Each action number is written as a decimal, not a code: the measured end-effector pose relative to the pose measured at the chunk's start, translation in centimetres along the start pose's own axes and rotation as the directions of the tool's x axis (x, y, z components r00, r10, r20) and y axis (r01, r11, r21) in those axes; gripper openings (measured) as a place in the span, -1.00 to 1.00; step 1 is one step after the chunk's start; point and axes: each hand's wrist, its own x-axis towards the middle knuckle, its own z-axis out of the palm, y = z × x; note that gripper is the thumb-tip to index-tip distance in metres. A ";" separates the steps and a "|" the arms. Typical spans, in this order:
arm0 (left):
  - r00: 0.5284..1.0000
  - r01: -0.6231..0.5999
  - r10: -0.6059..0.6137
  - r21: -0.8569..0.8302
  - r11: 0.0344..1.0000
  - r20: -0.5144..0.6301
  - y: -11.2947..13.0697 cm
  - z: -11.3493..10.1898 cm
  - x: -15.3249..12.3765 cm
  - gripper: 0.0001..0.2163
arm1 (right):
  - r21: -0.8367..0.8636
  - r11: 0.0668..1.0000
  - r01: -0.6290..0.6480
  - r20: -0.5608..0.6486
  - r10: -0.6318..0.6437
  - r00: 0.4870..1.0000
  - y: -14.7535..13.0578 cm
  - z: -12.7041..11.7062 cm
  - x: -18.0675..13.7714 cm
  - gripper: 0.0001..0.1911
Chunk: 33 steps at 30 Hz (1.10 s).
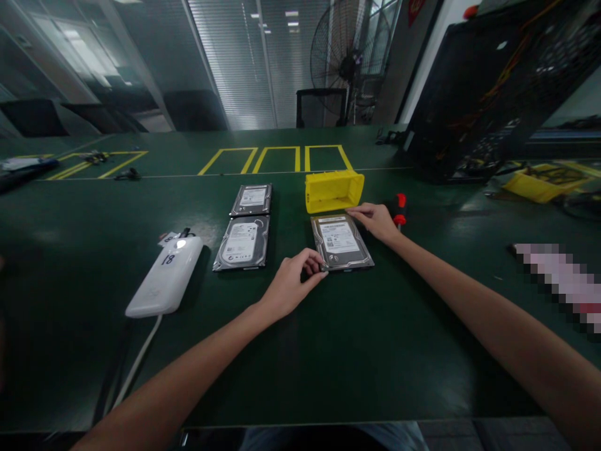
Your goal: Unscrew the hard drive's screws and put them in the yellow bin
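A hard drive [342, 241] with a white label lies flat, label up, on the green table in front of me. My left hand [297, 280] pinches its near left corner between thumb and fingers. At its far right corner, my right hand [375, 220] grips the edge with closed fingertips. Just behind this drive, a yellow plastic bin [334, 191] rests on its side with its opening toward me. To the left lie two more hard drives, a nearer one [243, 243] and a farther one [252, 199], end to end.
A white power bank [165, 279] marked 18, with a cable, lies at left. A red and black screwdriver [400, 210] is beyond my right wrist. A black computer case [474, 94] and another yellow bin [544, 183] stand at right. Yellow tape outlines [277, 149] mark the far table.
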 end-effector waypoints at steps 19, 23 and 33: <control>1.000 0.026 -0.027 0.017 1.000 0.017 0.1 -0.2 0.0 -0.84 | -0.526 0.838 0.144 0.066 -0.128 0.990 -1.7 -0.1 -1.1 -0.66; 1.000 0.021 -0.021 0.024 0.999 0.021 0.1 -0.2 0.0 -0.84 | -0.529 0.838 0.136 0.059 -0.124 0.991 -1.4 -0.1 -1.1 -0.66; 1.000 0.007 -0.007 0.024 1.000 0.006 -0.2 0.0 0.1 -0.85 | -0.424 0.899 0.108 0.049 -0.097 0.994 -1.2 -0.2 -0.7 -0.67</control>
